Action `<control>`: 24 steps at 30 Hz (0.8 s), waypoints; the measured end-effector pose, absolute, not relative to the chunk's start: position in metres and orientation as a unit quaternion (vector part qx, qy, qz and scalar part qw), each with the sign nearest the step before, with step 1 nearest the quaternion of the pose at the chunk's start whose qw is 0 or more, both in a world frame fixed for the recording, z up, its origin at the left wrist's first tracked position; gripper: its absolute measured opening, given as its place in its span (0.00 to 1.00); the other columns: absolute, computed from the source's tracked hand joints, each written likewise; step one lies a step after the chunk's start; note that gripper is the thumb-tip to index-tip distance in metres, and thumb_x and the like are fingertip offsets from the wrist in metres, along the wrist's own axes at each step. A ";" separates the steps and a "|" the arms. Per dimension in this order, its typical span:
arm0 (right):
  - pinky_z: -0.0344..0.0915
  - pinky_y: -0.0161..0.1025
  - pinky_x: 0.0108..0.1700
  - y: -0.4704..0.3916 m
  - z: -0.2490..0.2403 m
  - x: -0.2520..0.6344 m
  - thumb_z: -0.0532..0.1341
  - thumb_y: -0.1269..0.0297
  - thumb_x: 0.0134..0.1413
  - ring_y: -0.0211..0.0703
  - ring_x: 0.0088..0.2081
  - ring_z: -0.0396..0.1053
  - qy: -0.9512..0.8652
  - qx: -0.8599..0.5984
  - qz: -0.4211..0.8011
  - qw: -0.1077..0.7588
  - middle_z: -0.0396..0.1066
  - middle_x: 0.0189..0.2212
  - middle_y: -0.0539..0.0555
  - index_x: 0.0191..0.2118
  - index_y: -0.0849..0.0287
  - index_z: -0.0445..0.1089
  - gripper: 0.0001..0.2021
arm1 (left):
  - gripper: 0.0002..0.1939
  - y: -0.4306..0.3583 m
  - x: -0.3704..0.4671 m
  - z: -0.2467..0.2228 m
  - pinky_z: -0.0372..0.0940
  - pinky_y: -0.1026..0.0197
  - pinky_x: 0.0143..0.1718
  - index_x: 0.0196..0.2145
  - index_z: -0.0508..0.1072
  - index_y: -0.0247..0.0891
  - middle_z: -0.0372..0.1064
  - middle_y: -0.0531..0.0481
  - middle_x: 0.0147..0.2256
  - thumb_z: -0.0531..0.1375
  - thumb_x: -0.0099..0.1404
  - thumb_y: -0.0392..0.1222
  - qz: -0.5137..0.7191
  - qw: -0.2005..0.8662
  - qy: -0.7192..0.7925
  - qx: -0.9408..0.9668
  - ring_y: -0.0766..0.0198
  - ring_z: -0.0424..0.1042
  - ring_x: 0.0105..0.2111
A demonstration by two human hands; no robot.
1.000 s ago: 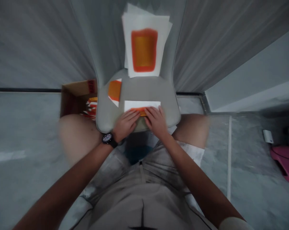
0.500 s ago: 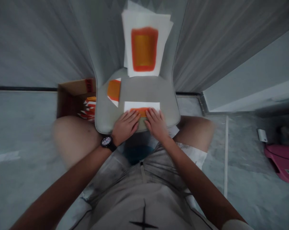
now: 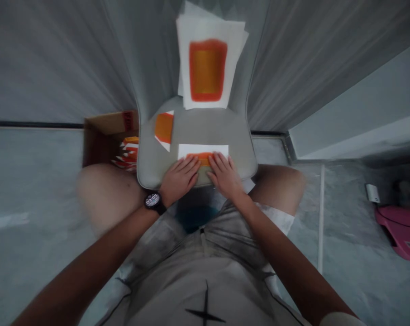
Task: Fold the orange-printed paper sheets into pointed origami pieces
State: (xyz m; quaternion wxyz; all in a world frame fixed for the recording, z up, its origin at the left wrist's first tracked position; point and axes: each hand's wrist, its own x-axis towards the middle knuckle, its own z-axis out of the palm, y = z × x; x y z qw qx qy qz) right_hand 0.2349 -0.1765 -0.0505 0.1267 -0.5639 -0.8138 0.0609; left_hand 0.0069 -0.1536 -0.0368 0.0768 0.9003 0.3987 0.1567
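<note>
A white paper (image 3: pixel 203 148) with an orange print lies near the front edge of the grey chair seat (image 3: pixel 208 124). My left hand (image 3: pixel 179 179) rests flat on its left part, fingers stretched out. On its right part lies my right hand (image 3: pixel 225 176), fingers also extended; the orange print shows between the two hands. A folded orange and white piece (image 3: pixel 164 130) sits at the seat's left. Against the backrest leans a stack of white sheets (image 3: pixel 237 50), the front one bearing an orange rectangle with a darker yellow centre.
Left of the chair, a cardboard box (image 3: pixel 105 124) holds several orange and white folded papers (image 3: pixel 128 154). A pink object (image 3: pixel 400 231) and a small white device (image 3: pixel 372 193) are on the floor at right. Grey curtains hang behind the chair.
The view has shifted slightly, so the chair and papers appear a little further right. Both hands remain flat on the paper, with no clear movement over it.
</note>
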 end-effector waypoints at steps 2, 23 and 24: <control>0.41 0.59 0.76 -0.178 -0.048 0.238 0.45 0.49 0.77 0.56 0.77 0.43 -0.817 -0.563 0.057 0.114 0.48 0.76 0.65 0.76 0.68 0.49 0.34 | 0.27 -0.156 0.003 -0.034 0.50 0.46 0.74 0.72 0.62 0.36 0.55 0.40 0.72 0.49 0.79 0.46 0.140 0.074 0.403 0.902 0.53 0.51 0.74; 0.40 0.61 0.76 -0.192 -0.045 0.230 0.46 0.48 0.76 0.58 0.76 0.46 -0.771 -0.623 0.051 0.126 0.49 0.75 0.67 0.76 0.71 0.49 0.36 | 0.38 -0.161 -0.005 -0.033 0.43 0.43 0.75 0.75 0.51 0.30 0.50 0.35 0.74 0.50 0.77 0.54 0.132 0.076 0.413 0.898 0.49 0.48 0.75; 0.40 0.61 0.76 -0.197 -0.045 0.239 0.46 0.48 0.76 0.58 0.76 0.47 -0.763 -0.633 0.046 0.122 0.50 0.75 0.67 0.76 0.71 0.49 0.36 | 0.38 -0.162 -0.005 -0.033 0.43 0.43 0.75 0.76 0.51 0.31 0.50 0.36 0.74 0.50 0.77 0.55 0.135 0.078 0.416 0.896 0.48 0.49 0.75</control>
